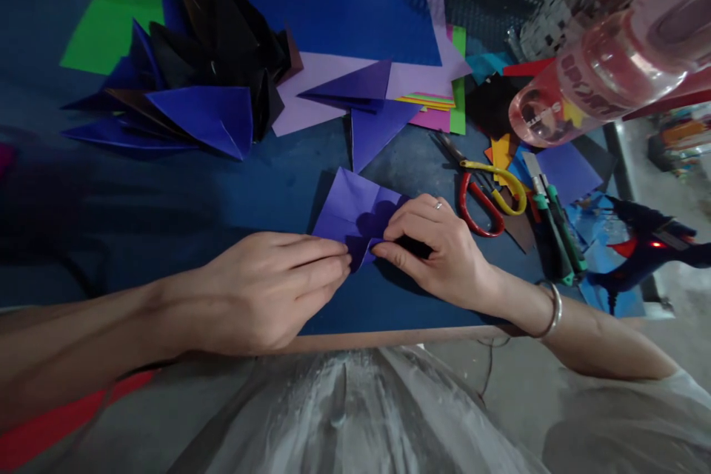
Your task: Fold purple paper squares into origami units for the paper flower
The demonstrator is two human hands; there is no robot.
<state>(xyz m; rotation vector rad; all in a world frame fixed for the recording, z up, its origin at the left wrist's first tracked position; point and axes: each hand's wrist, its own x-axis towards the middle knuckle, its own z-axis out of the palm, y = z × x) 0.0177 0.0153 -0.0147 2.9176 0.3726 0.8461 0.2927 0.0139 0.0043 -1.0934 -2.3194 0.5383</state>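
Note:
A square of purple paper (355,200) with crease lines lies on the blue table near its front edge. My left hand (272,285) presses on its near left corner, fingers together and stretched along the edge. With thumb and fingers pinched, my right hand (430,244) holds the near right part of the sheet, where a small fold stands up between the two hands. Beyond the sheet are folded purple paper pieces (355,89). At the back left sits a cluster of black and blue folded paper points (205,81).
Scissors (483,185) with red and yellow handles lie right of the paper. Further right are green-handled cutters (555,229), a glue gun (644,244) with a red light, and a pink bottle (600,67). Blue card (333,0) and green paper (133,0) lie at the back.

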